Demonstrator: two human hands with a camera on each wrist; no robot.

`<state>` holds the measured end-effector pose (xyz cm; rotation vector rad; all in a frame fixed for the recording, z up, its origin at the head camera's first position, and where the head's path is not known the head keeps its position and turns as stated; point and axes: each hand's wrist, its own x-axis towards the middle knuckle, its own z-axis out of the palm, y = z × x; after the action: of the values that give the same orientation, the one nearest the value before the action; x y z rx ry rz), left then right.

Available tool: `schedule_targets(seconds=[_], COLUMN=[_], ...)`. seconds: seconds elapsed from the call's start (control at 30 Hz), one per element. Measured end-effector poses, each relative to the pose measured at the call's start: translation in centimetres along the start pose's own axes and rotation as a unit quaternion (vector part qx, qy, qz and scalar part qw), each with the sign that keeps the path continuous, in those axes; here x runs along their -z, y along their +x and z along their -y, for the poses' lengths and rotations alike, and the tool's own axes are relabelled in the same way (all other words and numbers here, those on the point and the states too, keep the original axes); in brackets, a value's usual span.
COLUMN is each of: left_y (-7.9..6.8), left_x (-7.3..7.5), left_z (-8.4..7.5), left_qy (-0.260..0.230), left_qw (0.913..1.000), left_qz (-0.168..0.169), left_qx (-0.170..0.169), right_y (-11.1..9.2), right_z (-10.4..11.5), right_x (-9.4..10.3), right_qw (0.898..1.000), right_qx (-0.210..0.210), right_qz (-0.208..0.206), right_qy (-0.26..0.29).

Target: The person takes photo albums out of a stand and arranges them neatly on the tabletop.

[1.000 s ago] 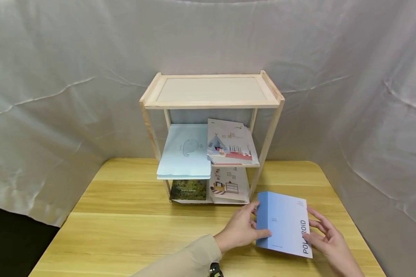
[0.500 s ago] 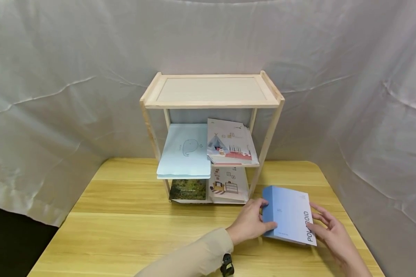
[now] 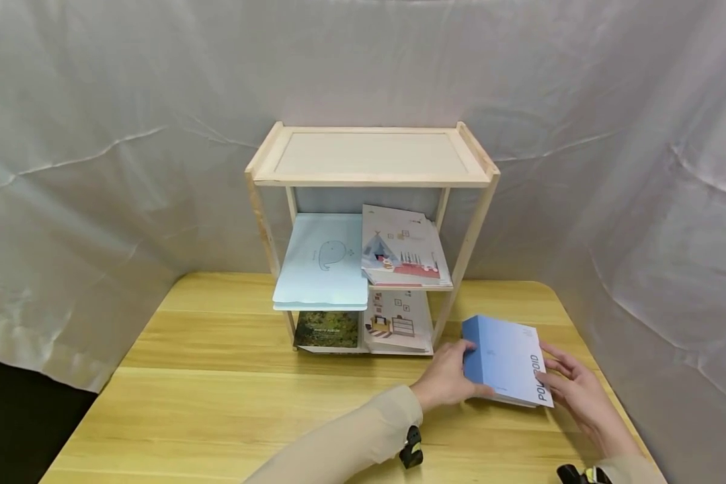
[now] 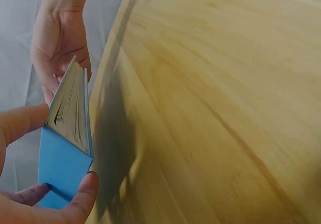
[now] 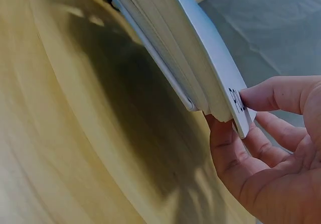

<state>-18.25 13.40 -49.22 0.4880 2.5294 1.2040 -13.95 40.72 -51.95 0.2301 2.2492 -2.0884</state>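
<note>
Blue book (image 3: pixel 508 359) moved toward one o'clock; I see left hand (image 3: pixel 450 380) and right hand (image 3: pixel 576 390) gripping it. Shelf (image 3: pixel 372 156) at ten o'clock has books (image 3: pixel 405 249), not this one.

"POLAROID", partly covered, stands on the light-blue book (image 3: pixel 505 356), and "PHOTO ALBUM" on the leaf-patterned photo album (image 3: pixel 328 330).

Soft light filled the head view, glossing the curtain (image 3: pixel 704 134) toward two o'clock. In the left wrist view, a soft-edged shadow (image 4: pixel 116 133) lay beside the book (image 4: pixel 65 158) at eight o'clock; the right wrist view looked dimmer, palest toward eight.
</note>
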Motion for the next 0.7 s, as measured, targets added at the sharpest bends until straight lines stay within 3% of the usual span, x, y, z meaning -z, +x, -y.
schedule_targets(seconds=[0.37, 0.7], left_y=[2.1, 3.4], left_x=[-1.6, -2.4], left_z=[0.1, 0.1], left_qy=[-0.007, -0.023], left_qw=[0.9992, 0.9967], left_qz=[-0.026, -0.045], left_qx=[0.029, 0.063], right_y=[2.9, 4.6], right_z=[-0.1, 0.3], right_x=[0.4, -0.2], right_qw=[0.995, 0.993], right_qx=[-0.031, -0.037], right_qz=[0.01, 0.012], right_qy=[-0.095, -0.113])
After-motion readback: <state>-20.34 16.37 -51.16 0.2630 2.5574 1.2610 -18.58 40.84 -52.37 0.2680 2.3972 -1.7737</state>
